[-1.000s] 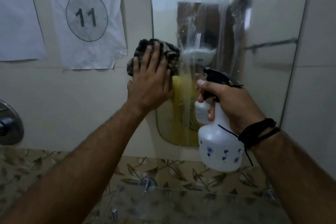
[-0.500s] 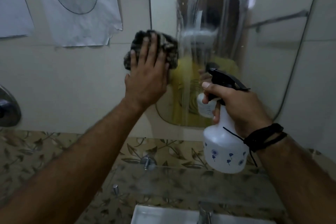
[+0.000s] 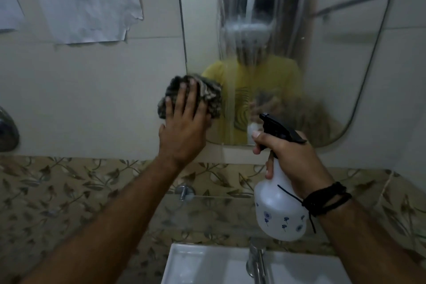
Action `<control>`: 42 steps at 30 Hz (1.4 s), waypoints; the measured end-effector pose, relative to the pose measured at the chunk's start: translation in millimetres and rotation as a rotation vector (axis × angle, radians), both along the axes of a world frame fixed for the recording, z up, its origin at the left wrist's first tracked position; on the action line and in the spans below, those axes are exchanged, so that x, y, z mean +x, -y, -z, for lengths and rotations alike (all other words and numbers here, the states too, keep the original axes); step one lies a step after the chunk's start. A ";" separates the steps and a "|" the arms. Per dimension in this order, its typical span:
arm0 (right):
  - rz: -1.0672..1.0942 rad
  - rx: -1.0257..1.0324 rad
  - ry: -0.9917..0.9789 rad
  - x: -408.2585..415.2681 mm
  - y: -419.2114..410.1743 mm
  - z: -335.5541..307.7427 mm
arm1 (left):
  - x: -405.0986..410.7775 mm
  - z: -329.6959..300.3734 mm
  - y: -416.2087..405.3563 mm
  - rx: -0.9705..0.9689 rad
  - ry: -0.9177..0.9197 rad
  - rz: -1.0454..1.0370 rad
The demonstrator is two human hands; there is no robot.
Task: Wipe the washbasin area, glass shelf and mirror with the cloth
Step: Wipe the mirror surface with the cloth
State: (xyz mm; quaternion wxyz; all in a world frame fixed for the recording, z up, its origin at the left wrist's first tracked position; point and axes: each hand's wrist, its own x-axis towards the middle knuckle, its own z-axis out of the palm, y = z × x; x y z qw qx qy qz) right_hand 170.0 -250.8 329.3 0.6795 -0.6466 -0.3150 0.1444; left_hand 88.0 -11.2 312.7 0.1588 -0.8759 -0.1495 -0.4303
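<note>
My left hand (image 3: pixel 184 127) presses a dark striped cloth (image 3: pixel 205 91) flat against the lower left corner of the mirror (image 3: pixel 334 53), half on the glass and half on the wall tile. The mirror is streaked with wet smears down its middle. My right hand (image 3: pixel 290 157) grips a white spray bottle (image 3: pixel 279 212) with a black trigger head, held upright in front of the mirror's lower edge. Below, the glass shelf (image 3: pixel 219 210) runs across the patterned tiles, and the white washbasin (image 3: pixel 198 265) with its tap (image 3: pixel 257 260) sits at the bottom.
Paper sheets (image 3: pixel 92 7) hang on the tiled wall left of the mirror. A round metal wall fitting (image 3: pixel 7 131) is at the far left edge. A chrome shelf bracket (image 3: pixel 184 191) sticks out under my left forearm.
The cloth and my left hand have slid down the mirror's left edge to its bottom corner. My view has tipped downward, bringing the washbasin and tap into sight. The bottle stays in my right hand.
</note>
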 end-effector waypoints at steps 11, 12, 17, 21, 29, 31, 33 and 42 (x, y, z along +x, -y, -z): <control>0.000 -0.045 -0.004 -3.8 8.2 21.6 | 5.5 102.1 25.9 -0.102 0.007 -0.011; 0.000 -0.053 -0.006 -5.3 8.2 26.2 | 4.6 107.3 26.1 -0.100 -0.015 -0.007; 0.005 -0.074 -0.047 -5.3 4.9 38.2 | 10.5 74.2 25.4 -0.117 0.012 -0.013; 0.024 -0.087 -0.032 0.9 1.9 36.7 | 18.7 49.2 23.8 -0.143 0.098 -0.005; 0.028 -0.027 -0.105 4.7 11.2 38.1 | 35.5 90.2 52.1 -0.019 -0.025 0.077; 0.055 -0.037 -0.106 6.3 13.7 35.8 | 39.4 56.3 52.1 0.017 0.017 0.052; 0.078 -0.049 -0.090 8.5 14.5 33.5 | 42.2 23.1 47.8 0.039 0.070 0.031; 0.077 -0.049 -0.073 10.5 18.0 30.1 | 44.3 98.2 55.6 -0.031 0.053 0.021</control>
